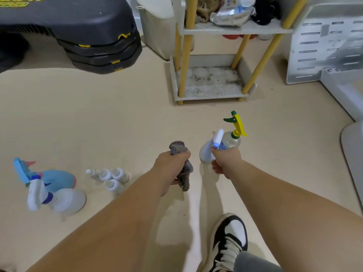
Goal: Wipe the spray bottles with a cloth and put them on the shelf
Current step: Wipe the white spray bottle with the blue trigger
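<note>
Bright, even indoor light. Soft shadows lie on the floor (pixel 98 118) just under my arms (pixel 117 222). The spray bottles (pixel 59 193) at near left are smeared with blur. The far shelf (pixel 212 91) leans with wide-angle distortion.

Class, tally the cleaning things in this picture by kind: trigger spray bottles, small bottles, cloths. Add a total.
Trigger spray bottles: 4 (pale blue bottle and yellow-trigger bottle in the right hand; blue bottle and white bottle on the floor)
Small bottles: 4, on the floor
Cloths: 1, the grey cloth in the left hand
Total: 9
</note>
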A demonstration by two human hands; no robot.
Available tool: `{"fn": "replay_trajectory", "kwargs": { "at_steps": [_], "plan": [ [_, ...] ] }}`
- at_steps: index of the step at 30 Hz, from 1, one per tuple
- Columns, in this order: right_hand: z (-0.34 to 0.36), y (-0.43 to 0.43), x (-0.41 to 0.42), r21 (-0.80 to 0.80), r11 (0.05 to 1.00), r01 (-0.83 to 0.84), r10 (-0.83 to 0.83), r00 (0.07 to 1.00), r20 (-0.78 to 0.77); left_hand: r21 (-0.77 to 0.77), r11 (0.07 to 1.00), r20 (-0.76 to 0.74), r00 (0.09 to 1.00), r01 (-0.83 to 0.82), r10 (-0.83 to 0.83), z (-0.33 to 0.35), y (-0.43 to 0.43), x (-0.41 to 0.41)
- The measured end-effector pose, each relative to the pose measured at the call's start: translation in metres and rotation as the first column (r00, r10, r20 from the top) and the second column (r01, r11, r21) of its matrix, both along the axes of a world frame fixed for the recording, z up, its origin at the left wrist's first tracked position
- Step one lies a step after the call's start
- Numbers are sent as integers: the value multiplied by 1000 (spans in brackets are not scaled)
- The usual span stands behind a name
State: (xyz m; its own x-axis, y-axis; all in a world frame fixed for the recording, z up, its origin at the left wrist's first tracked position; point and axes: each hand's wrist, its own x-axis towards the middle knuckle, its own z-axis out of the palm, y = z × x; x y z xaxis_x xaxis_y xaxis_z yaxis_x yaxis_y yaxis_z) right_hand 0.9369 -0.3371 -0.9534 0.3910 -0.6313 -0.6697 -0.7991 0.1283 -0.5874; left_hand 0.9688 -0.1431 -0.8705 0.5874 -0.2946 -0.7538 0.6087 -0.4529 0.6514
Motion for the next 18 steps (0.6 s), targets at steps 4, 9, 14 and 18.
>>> {"fn": "replay_trajectory", "kwargs": {
  "at_steps": [4,9,14,18],
  "plan": [
    [19,36,-9,229,952,-201,239,959,-152,-48,998,-9,999,-32,32,20,0,-2],
    [59,91,-3,385,818,-428,420,901,109,-117,990,27,997,-73,77,44,32,4],
    [116,124,13,340,748,-570,526,822,220,-146,975,135,974,-165,184,81,98,11],
    [165,162,27,379,586,-716,639,696,328,-113,992,262,962,-47,76,107,161,1]
  ]
}}
